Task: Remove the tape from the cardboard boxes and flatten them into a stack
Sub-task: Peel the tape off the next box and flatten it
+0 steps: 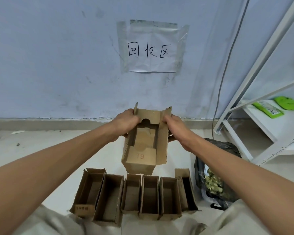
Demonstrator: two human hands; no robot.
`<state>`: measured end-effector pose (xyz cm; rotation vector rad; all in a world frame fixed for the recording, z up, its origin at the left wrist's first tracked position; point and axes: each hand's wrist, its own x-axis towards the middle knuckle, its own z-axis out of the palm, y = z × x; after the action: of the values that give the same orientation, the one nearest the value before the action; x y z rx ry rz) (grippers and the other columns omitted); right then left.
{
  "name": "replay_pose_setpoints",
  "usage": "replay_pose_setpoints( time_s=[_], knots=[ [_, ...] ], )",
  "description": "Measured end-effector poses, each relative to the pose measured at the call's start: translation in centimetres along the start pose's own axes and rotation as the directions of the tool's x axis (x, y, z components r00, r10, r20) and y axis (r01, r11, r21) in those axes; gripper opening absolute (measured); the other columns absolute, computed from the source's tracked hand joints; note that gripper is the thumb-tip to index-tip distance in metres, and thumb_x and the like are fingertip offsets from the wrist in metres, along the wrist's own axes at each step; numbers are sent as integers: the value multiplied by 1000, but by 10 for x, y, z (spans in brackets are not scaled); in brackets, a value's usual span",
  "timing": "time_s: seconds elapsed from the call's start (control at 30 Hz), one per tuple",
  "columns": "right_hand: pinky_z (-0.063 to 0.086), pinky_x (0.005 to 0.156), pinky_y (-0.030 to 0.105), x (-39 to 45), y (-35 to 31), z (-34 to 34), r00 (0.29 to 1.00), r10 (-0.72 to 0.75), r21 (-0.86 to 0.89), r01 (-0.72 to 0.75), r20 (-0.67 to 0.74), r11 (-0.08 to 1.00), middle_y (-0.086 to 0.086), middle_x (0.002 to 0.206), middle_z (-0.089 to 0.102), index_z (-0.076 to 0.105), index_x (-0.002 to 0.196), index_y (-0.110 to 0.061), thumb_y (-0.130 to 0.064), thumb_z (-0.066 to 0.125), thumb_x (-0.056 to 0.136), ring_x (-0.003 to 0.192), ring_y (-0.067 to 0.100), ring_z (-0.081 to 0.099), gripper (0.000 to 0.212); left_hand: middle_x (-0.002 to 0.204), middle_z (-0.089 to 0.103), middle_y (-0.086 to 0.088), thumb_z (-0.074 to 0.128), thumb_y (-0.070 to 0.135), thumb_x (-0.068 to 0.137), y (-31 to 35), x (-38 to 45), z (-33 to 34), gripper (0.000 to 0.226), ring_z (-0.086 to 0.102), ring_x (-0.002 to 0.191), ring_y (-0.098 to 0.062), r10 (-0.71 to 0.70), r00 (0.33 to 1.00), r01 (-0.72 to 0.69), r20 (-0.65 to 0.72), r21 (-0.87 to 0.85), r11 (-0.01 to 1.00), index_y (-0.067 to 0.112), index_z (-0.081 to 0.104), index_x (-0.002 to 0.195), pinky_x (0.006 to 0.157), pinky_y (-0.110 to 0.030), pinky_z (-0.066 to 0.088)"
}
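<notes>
Nearest the person, at six o'clock, a row of open brown cardboard boxes (134, 197) stands on the floor (41, 150). Beyond it, at twelve o'clock, the brown corrugated T9 box (145, 143) is held up, long axis running away, with the left hand (126, 122) and right hand (174, 127) clamped on its far side flaps, equally near.

Place: storeroom recycling corner
Far wall: scuffed, with a taped paper sign (152, 48) reading 回收区
Right: white metal shelving (255, 102)
Floor: open cardboard boxes (134, 195), rubbish bag (215, 175)
</notes>
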<state>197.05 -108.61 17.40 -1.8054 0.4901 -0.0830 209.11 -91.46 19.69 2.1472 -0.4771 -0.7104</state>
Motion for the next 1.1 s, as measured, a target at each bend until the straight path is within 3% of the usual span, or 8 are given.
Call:
replay_pose_setpoints(
  time_s=[0.2,0.27,0.37,0.47,0.67,0.8,0.9,1.1],
  knots=[
    [60,60,25,2,5,-18,997,-6,23,8,-82,1000,1,102,77,62,123,-25,-30,48,106,80,12,76,23,114,72,-12,57,33,106,-8,0,-20,29,69,105,-32,-53,996,37,-65,-218,975,9,67,121,96,-48,57],
    [58,64,30,3,7,-20,981,-82,-262,35,-173,965,7,112,72,40,152,-24,-28,58,103,88,21,74,52,112,73,-12,62,34,104,-10,-1,-20,30,71,102,-31,-56,997,43,-53,-223,974,8,68,119,94,-48,59],
    [56,84,42,7,1,-15,934,-319,-847,34,-163,531,11,143,47,3,166,-26,-26,67,95,119,30,58,95,103,74,-11,62,33,105,-10,-1,-13,26,71,90,-27,-2,997,-7,-72,-125,992,9,70,100,72,-33,56],
    [47,102,44,8,-8,-1,933,-359,-937,124,-1,327,10,149,48,42,153,-21,-36,61,92,130,31,52,65,78,62,-4,61,32,104,-6,-2,-5,36,60,71,-23,116,987,-107,-112,81,991,15,61,72,59,-28,41],
    [47,73,39,6,-3,27,975,-222,-938,90,15,335,4,109,64,51,126,-19,-63,61,87,101,30,65,60,66,58,0,64,32,100,-2,-7,-1,39,55,63,-18,275,961,-235,-39,418,878,24,55,63,54,-29,35],
    [40,63,34,10,-4,25,973,-223,-935,25,-58,353,-1,76,51,52,87,-19,-44,60,91,84,32,63,27,60,48,-1,64,34,99,-3,-8,3,46,48,59,-23,320,947,-260,-26,520,814,23,44,59,52,-32,29],
    [34,54,31,10,-6,22,980,-195,-899,47,-44,435,2,64,49,48,66,-16,-33,53,94,66,30,55,33,63,52,-2,61,36,100,-9,-7,-2,43,52,63,-25,338,940,-253,-42,577,777,22,45,62,54,-32,31],
    [61,68,39,9,-2,10,997,-43,-716,-13,-60,698,16,68,73,68,74,2,-13,47,98,62,29,73,35,104,72,2,64,51,98,-21,1,-27,25,66,98,-25,290,947,-118,-136,693,711,29,71,107,73,-34,51]
  ],
)
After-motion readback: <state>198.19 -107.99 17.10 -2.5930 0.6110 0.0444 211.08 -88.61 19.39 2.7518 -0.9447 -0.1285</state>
